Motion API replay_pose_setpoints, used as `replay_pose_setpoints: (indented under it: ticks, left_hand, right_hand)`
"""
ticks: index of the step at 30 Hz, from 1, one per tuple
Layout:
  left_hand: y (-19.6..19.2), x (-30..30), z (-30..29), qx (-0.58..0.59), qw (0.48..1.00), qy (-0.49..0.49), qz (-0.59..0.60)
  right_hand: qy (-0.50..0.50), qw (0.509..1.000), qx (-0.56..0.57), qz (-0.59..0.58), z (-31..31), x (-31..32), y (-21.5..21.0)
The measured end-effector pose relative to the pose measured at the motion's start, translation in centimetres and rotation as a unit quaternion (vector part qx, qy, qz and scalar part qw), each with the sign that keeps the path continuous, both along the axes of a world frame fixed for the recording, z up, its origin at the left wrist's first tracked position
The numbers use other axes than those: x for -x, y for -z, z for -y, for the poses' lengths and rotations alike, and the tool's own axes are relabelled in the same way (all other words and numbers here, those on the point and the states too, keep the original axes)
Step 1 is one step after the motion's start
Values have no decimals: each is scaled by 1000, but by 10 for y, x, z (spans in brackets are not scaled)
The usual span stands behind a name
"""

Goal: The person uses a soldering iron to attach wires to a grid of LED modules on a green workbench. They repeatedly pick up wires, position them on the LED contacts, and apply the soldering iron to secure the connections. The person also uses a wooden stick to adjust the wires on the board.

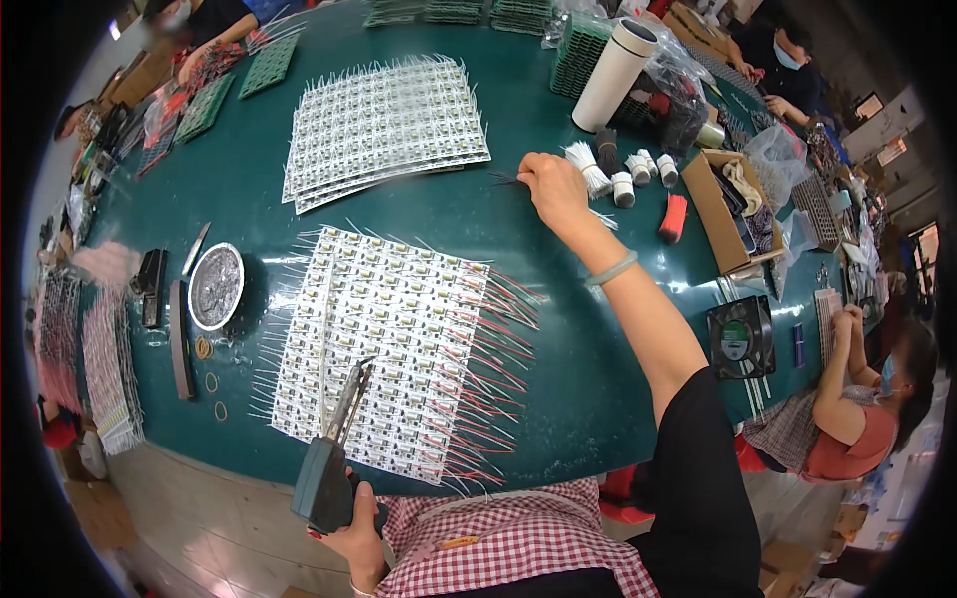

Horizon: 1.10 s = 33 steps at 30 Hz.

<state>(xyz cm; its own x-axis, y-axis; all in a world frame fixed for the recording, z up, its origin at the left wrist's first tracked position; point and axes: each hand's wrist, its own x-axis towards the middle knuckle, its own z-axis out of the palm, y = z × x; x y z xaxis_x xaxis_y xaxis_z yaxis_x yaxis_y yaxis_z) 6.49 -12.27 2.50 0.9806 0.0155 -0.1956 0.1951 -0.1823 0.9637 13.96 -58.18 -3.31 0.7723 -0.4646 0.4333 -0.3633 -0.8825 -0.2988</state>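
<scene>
Left hand (357, 533) low at the near table edge, fingers wrapped shut around the dark handle of a soldering iron (334, 448); its thin metal tip slants up over the near panel of small circuit boards (384, 344), and whether the tip touches the panel cannot be told. Right hand (553, 189) reaches far across the green table (588, 389), thumb and fingertips pressed together, pinching what looks like a few thin dark wires (506, 180) that poke out to the left of the hand; the exact number is too small to tell. Just beside that hand lies a bundle of white wires (586, 167), and near it stand small white spools (638, 171) and a red block (674, 217). The near panel lies flat, with red and white leads sticking out along its right edge and white ones on the left; a second panel (384, 130) lies well apart, farther up the table. Judgement: wires are very light, limp and springy, apt to slip or fan out of a loose pinch, so best held near the stripped end with a firm fingertip pinch. Panel looks thin, stiff yet bendable, with fragile leads; lift by a bare edge, not by the leads. Iron: hold by the handle only, as the tip is probably hot. A round metal dish (215, 286) sits left of the panel.
</scene>
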Motion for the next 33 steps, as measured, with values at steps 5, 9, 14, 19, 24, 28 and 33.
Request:
replay_pose_setpoints:
  ticks: [5, 9, 14, 19, 24, 28, 33]
  left_hand:
    - [2, 3, -18, -3, 1000, 7, -27]
    - [3, 8, -35, -25, 1000, 15, 9]
    - [30, 23, -56, -21, 995, 42, 92]
    - [29, 37, -68, -10, 995, 58, 86]
    - [29, 44, -74, 9, 998, 40, 57]
    - [24, 45, -72, 76, 997, 27, -12]
    - [22, 51, -77, 111, 993, 22, -34]
  right_hand:
    - [-84, 995, 28, -41, -11, 12, -31]
    - [-205, 949, 122, -205, -31, 25, -65]
    - [-263, 898, 195, -295, -64, 44, -73]
    - [-222, 885, 226, -341, -67, 40, -46]
    - [-172, 897, 242, -328, -74, 45, -53]
    - [-217, 953, 87, -194, -109, 72, -76]
    - [-280, 955, -93, -34, -204, 95, -68]
